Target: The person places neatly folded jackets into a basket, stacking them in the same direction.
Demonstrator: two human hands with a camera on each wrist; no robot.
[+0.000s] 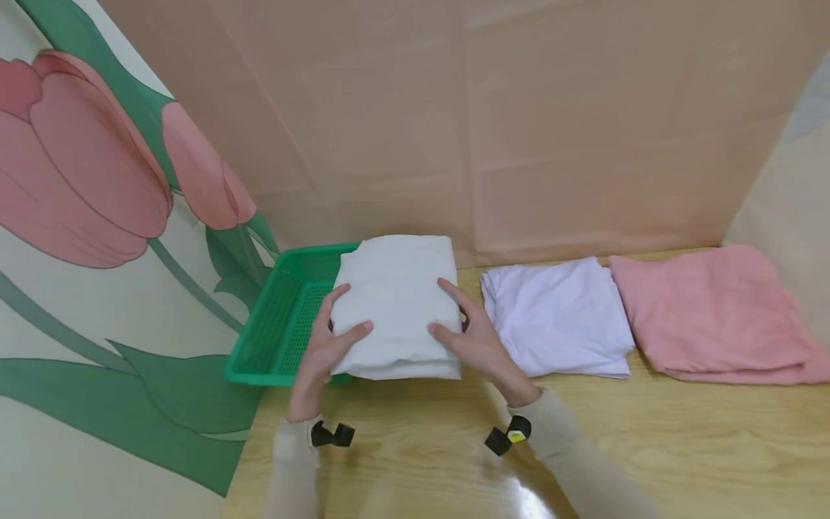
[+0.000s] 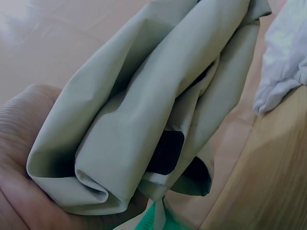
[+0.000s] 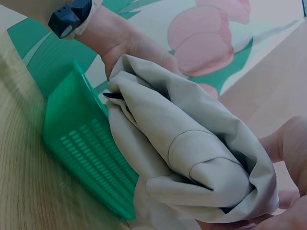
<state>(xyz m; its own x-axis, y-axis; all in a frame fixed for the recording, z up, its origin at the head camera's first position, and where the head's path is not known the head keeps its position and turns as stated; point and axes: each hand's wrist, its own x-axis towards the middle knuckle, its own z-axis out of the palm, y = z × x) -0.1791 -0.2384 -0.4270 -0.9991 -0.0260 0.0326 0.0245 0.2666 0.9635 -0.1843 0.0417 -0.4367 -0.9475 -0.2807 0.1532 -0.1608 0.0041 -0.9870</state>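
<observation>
Both hands hold a folded white garment [image 1: 398,299] between them, raised over the right part of the green basket [image 1: 243,376]. My left hand [image 1: 324,346] grips its left side, thumb on top and fingers round the edge. On the opposite side my right hand [image 1: 476,335] grips it the same way. In the left wrist view the folded layers of the garment [image 2: 129,124] show from the side, with a dark patch among them. The right wrist view shows its rolled folds [image 3: 206,148] and the side wall of the basket [image 3: 81,139].
A folded pale lavender garment [image 1: 558,317] lies on the wooden table [image 1: 415,440], right of the hands. Beside it is a folded pink garment [image 1: 713,317]. A beige sheet [image 1: 467,130] rises along the back, and a wall with painted tulips [image 1: 97,158] stands at the left.
</observation>
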